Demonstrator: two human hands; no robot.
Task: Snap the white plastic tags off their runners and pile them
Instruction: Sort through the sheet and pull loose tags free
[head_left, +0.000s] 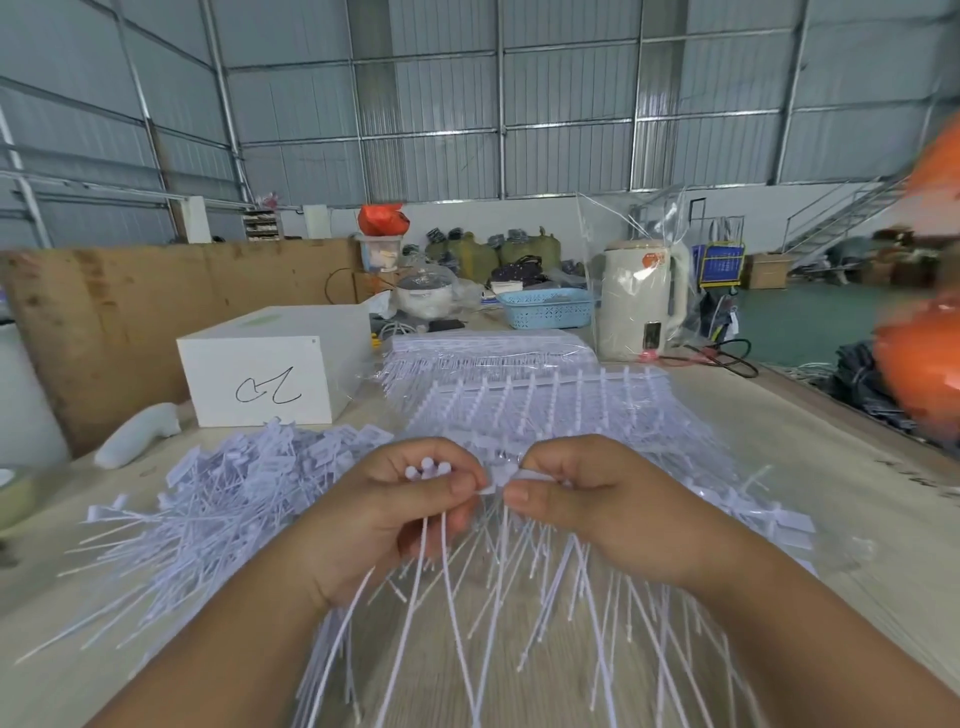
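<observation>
My left hand (400, 512) grips a small bunch of loose white tags (427, 470), their round heads sticking up above the fingers and their thin tails hanging down. Beside it, my right hand (582, 499) pinches the flat label of a white tag (506, 475) between thumb and forefinger. That tag belongs to a runner of tags (545, 577) whose tails spread toward me over the table. A loose pile of snapped-off tags (234, 493) lies to the left. Stacked runners of tags (524, 395) lie behind my hands.
A white box (270, 371) with a scribble stands at the back left, a white pistol-shaped tool (140, 436) beside it. Farther back are a blue basket (545, 306), a cream kettle (641, 301) and a cardboard wall (104, 312). Orange blurs (924, 353) fill the right edge.
</observation>
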